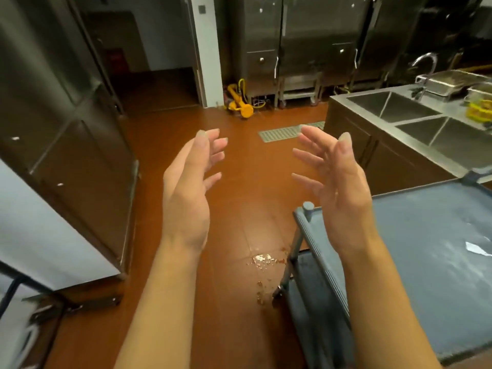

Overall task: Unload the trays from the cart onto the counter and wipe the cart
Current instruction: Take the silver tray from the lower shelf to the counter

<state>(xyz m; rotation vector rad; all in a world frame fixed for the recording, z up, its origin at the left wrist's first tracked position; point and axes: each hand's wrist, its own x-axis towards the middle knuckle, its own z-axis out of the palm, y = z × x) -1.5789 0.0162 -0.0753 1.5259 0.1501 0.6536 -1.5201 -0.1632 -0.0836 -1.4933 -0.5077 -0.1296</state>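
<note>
Floor [234,166]: reddish-brown tile, running away from the camera to a row of steel cabinets [306,35] on the far wall; tall steel units [58,107] flank the left side; a metal drain grate [282,133] is set in the floor ahead; a patch of pale debris [263,259] lies on the tile just left of the cart.
Counter [394,134]: stainless, at right, with two sink basins sunk side by side; its long edge runs from near-right to far-left.
Cart [431,235]: grey, at lower right, just beside the near end of the counter; top shelf bare except whitish smears and a small white scrap [476,249]; long axis cannot be told, as the shelf is cut off at the right edge; a lower shelf shows beneath the left rim.
Trays [450,82]: steel, on the far part of the counter past the basins, next to a curved faucet [426,62]; yellow item at the right edge too blurred to name.
Left hand [186,187], right hand [343,190]: both raised over the floor, palms facing one another, fingers spread wide, holding nothing; apart from each other.
</note>
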